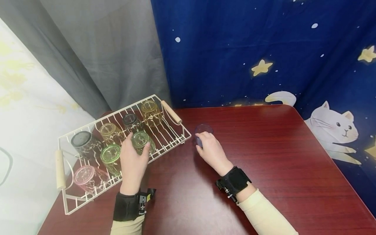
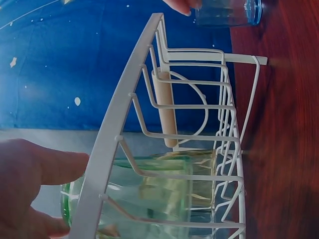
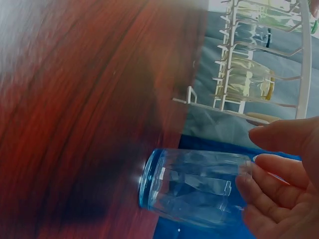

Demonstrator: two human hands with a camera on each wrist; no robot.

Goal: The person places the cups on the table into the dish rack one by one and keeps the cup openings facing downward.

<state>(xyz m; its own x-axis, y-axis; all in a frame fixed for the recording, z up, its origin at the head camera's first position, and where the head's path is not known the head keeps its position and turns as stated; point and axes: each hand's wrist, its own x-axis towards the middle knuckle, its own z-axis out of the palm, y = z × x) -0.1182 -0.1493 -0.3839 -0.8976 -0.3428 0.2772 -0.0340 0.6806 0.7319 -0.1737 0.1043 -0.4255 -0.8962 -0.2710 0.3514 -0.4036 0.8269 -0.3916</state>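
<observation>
My left hand (image 1: 133,163) is at the wire rack (image 1: 170,150), thumb and fingers round the raised base of an upside-down green glass (image 1: 140,138). In the left wrist view this glass shows behind the rack's bars. On the table right of the rack, a clear blue glass (image 3: 194,186) stands with its thick base down. My right hand (image 1: 212,150) is at its upper end. In the right wrist view the fingertips (image 3: 245,181) overlap its rim, while the thumb stands apart from it.
Upside-down glasses fill much of the rack: pink (image 1: 88,178), bright green (image 1: 111,158), grey (image 1: 85,143), amber (image 1: 111,132), dark (image 1: 132,122) and yellow (image 1: 151,114). Wooden handles (image 1: 171,112) rise at its ends. Curtains (image 1: 217,58) hang behind the red-brown table (image 1: 264,153).
</observation>
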